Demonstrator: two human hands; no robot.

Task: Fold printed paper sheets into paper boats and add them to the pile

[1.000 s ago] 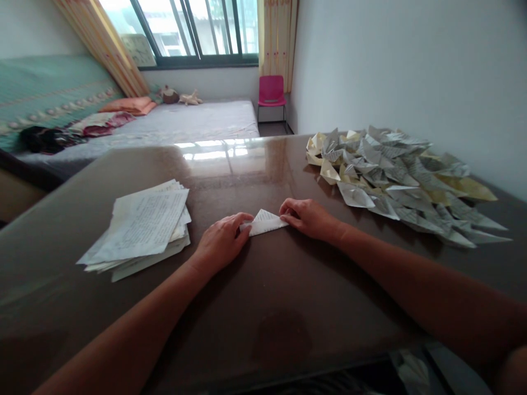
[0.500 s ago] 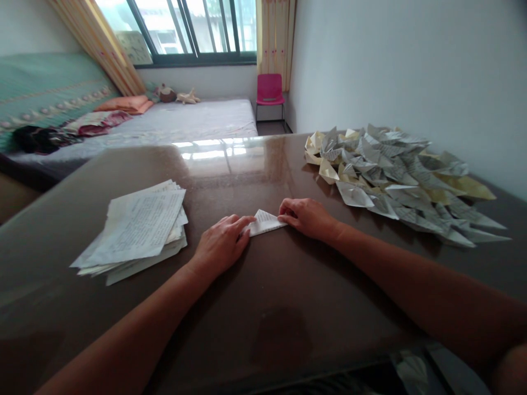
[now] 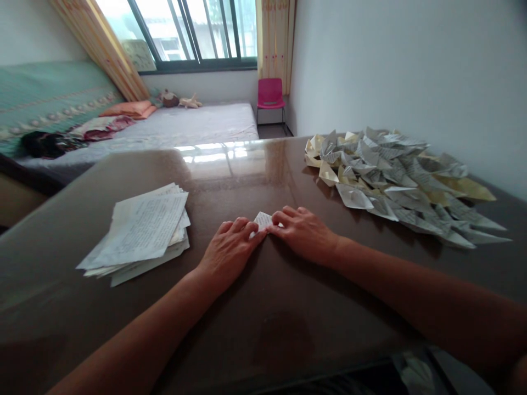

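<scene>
A small folded sheet of printed paper (image 3: 263,220) lies on the brown tabletop, its pointed top showing between my hands. My left hand (image 3: 230,249) grips its left end, fingers bent over it and thumb along the near edge. On the other end, my right hand (image 3: 302,233) is closed with curled fingers, its thumb tip almost meeting the left one at the middle of the near edge. Most of the paper's lower part is hidden under the fingers.
A stack of printed sheets (image 3: 140,230) lies to the left. On the right, against the wall, sits a heap of folded paper boats (image 3: 382,170). The glossy table (image 3: 255,307) extends toward a bed (image 3: 214,120) and a pink chair (image 3: 270,93) beneath the window.
My right hand has slid left along the paper's near edge toward my left hand. The thumbs have come together, and less of the paper shows now.
</scene>
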